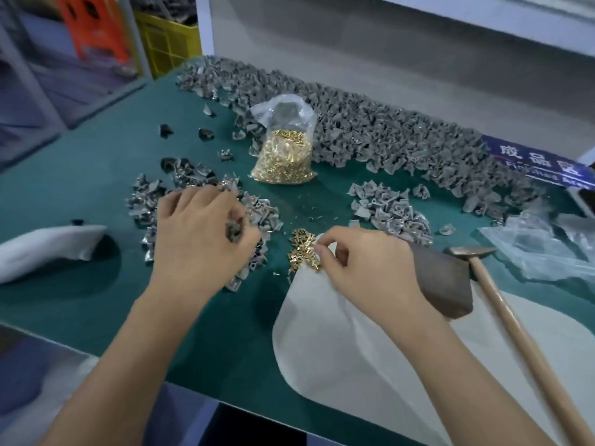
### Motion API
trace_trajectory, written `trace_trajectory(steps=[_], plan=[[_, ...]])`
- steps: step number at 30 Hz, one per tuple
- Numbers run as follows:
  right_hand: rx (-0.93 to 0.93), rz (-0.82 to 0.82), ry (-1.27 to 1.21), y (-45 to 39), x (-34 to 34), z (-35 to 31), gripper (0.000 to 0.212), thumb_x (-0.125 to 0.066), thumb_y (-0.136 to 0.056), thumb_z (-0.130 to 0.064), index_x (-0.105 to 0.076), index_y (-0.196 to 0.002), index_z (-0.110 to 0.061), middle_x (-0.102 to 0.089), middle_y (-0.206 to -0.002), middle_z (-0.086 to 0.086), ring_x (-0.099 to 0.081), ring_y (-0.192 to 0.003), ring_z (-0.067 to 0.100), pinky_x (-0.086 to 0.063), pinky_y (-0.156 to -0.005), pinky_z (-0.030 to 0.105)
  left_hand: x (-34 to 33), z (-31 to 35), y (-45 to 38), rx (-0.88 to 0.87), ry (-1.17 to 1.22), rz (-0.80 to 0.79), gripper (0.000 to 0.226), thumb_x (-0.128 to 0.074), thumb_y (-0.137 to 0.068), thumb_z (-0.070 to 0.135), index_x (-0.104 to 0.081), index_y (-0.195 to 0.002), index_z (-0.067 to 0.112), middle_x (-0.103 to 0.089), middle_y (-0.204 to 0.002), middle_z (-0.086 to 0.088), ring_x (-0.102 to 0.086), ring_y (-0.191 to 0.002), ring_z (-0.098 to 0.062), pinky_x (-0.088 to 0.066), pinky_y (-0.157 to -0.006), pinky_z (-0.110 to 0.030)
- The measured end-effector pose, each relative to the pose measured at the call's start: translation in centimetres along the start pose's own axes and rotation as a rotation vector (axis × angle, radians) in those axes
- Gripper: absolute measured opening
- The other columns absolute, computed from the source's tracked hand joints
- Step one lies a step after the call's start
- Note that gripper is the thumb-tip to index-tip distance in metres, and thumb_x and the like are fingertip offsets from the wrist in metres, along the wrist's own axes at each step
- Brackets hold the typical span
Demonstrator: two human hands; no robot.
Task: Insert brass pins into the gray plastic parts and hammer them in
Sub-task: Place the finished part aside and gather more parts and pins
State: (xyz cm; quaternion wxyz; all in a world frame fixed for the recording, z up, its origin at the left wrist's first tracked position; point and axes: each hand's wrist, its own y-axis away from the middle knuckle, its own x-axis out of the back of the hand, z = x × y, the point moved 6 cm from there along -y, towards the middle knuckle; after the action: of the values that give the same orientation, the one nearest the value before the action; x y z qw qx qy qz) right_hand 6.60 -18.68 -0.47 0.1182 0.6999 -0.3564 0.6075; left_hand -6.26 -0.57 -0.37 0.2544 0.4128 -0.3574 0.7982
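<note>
Two bare hands at work over a green bench [96, 149]. Left hand [203, 233]: fingers curled round a gray plastic part [235, 231], held above a small heap of like parts [257, 217] on the bench. Right hand [370, 268]: thumb and forefinger pinched together at the edge of a loose pile of brass pins [304, 249]; whether a pin sits between the fingertips is too small to tell. The pin pile lies partly on the tip of a white sheet [338, 342] spread under the right forearm.

Clear bag of brass pins [283, 156]: upright, mid-bench, open at the top. Long bank of gray parts [386, 130]: along the far side of the bench. Second small heap of gray parts [392, 210]: right of centre. Dark block [444, 281]: just beside the right wrist, on the white sheet. Hammer [502, 304]: wooden handle, head against the block's far corner, untouched. Crumpled clear plastic [547, 252]: far right. White cloth bundle [48, 249]: left edge. Blue sign [541, 162]: at the right rear.
</note>
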Motion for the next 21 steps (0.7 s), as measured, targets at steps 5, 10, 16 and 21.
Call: trace_trajectory(steps=[5,10,16,21], plan=[[0.09,-0.102,-0.085,0.7,-1.9,-1.9,0.008,-0.065,-0.091,-0.044,-0.072,-0.093,-0.04,-0.057,-0.076,-0.018,-0.06,-0.083,0.004,-0.047,-0.066,0.028,-0.7,-1.6,-0.1,0.053,-0.039,-0.017,0.015,-0.06,-0.088,0.037,-0.066,-0.092,0.023,-0.064,-0.102,0.004,-0.055,-0.107,-0.023,-0.028,-0.106,-0.042],[0.127,-0.141,-0.154,1.4,-3.0,-3.5,0.014,-0.07,-0.09,-0.048,-0.075,-0.099,-0.038,-0.059,-0.092,-0.013,-0.061,-0.085,0.008,-0.049,-0.066,0.032,-0.7,-0.8,0.3,0.013,0.009,0.065,0.022,-0.059,-0.092,0.032,-0.065,-0.11,0.02,-0.065,-0.112,0.002,-0.053,-0.117,-0.024,-0.031,-0.104,-0.04],[0.167,-0.216,-0.06,0.7,-4.7,-4.7,0.023,-0.054,-0.103,-0.044,-0.071,-0.116,-0.037,-0.055,-0.109,-0.009,-0.061,-0.102,0.014,-0.034,-0.065,0.032,0.1,1.4,0.8,-0.115,0.071,0.132,0.011,-0.058,-0.1,0.028,-0.068,-0.098,0.023,-0.066,-0.101,0.007,-0.055,-0.104,-0.02,-0.033,-0.092,-0.033],[0.151,-0.057,-0.07,0.8,-2.6,-3.0,0.017,-0.05,-0.105,-0.038,-0.063,-0.111,-0.028,-0.059,-0.111,-0.007,-0.063,-0.096,0.018,-0.036,-0.062,0.035,-0.6,3.8,0.2,-0.184,0.165,0.123,0.02,-0.06,-0.1,0.039,-0.069,-0.091,0.023,-0.065,-0.093,0.01,-0.056,-0.097,-0.019,-0.037,-0.09,-0.033]])
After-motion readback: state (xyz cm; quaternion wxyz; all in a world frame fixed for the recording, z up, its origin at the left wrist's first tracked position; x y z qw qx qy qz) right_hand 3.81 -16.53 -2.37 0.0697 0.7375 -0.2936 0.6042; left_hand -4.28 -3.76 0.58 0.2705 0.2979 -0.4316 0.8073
